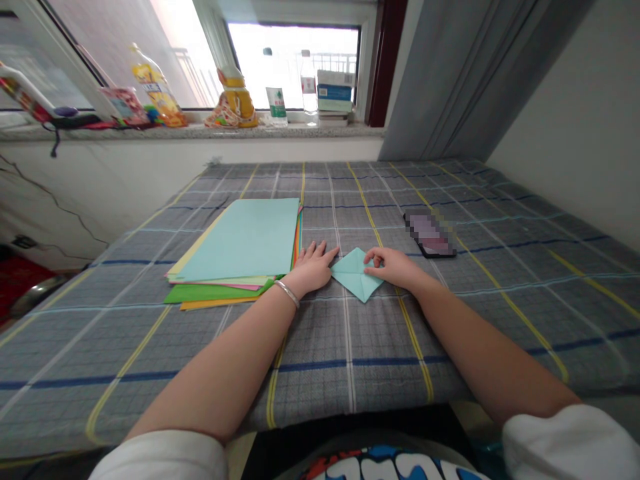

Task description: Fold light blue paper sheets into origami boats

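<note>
Right between the person's two hands lies a small sheet of folded light-blue paper (357, 280), diamond-shaped, flat on the grey plaid cloth (320, 340), with creases crossing near its middle and one corner pointing toward the person. The left hand (314, 270) rests palm down just beside it, fingers open and spread over the cloth, its inner edge meeting the paper's left corner. The right hand (395, 267) reaches in from the other side, its fingers bent over the paper's right part — whether they pinch a layer or only press on it, I cannot tell. A silver bracelet (287, 292) circles the left wrist, and a white sleeve (167, 457) ends near that elbow.

To the left, close to the left hand, sits a stack of coloured paper (240, 240), a light-blue sheet on top, with yellow, green, pink and orange edges showing unevenly beneath. A phone (431, 235), its screen blurred into blocks, lies beyond the right hand, apart from the folded piece.

Farther off, the stone windowsill (300, 132) carries an orange drink bottle (156, 87) leaning to one side, a yellow container (243, 103), a white-and-green tube (277, 105), a clear bottle (309, 87) and a pile of boxes (335, 92) — all beneath the bright window. A grey curtain (450, 73) hangs at the right.
</note>
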Demonstrator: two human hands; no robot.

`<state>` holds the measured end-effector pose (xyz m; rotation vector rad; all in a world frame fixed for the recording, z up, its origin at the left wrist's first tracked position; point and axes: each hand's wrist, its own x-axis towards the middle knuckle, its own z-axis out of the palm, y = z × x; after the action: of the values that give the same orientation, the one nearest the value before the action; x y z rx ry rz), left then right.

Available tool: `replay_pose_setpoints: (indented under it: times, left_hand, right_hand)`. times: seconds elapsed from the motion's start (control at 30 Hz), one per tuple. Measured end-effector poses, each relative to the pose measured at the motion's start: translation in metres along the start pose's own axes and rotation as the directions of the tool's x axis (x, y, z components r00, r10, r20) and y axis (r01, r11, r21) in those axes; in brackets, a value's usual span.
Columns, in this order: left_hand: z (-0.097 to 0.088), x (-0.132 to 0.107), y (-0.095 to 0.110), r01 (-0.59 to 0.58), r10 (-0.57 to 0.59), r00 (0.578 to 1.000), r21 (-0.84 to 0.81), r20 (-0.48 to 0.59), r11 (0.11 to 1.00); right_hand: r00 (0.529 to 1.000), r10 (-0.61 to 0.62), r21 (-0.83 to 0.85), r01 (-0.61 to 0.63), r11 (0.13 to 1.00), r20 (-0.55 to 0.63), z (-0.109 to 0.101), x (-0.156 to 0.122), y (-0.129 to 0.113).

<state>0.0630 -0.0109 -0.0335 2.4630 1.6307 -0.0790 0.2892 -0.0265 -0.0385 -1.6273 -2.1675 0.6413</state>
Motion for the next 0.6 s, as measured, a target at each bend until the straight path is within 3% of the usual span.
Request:
replay_pose_setpoints:
  times: [0.13,0.3,0.43,0.6]
  left_hand:
    - [0.0,-0.002,0.0,-0.001,-0.004,0.995,-0.048,-0.104,0.999]
    - [-0.002,-0.012,0.013,-0.087,0.067,0.944,-0.048,-0.322,0.995]
    - [0.006,-0.016,0.022,-0.273,0.286,0.922,0.085,-0.26,0.958]
    - [0.016,-0.014,0.023,-0.276,0.293,0.939,0.114,-0.179,0.954]
  right_hand:
    - [1.0,0.003,0.017,-0.004,1.0,0.022,-0.002,0.001,0.004]
    - [0.999,-0.007,-0.033,0.006,0.999,-0.046,-0.001,0.002,0.007]
    - [0.996,0.021,-0.058,-0.026,0.998,-0.087,-0.005,0.001,0.012]
    - [0.991,0.137,0.066,-0.137,0.988,0.011,-0.012,-0.001,0.025]
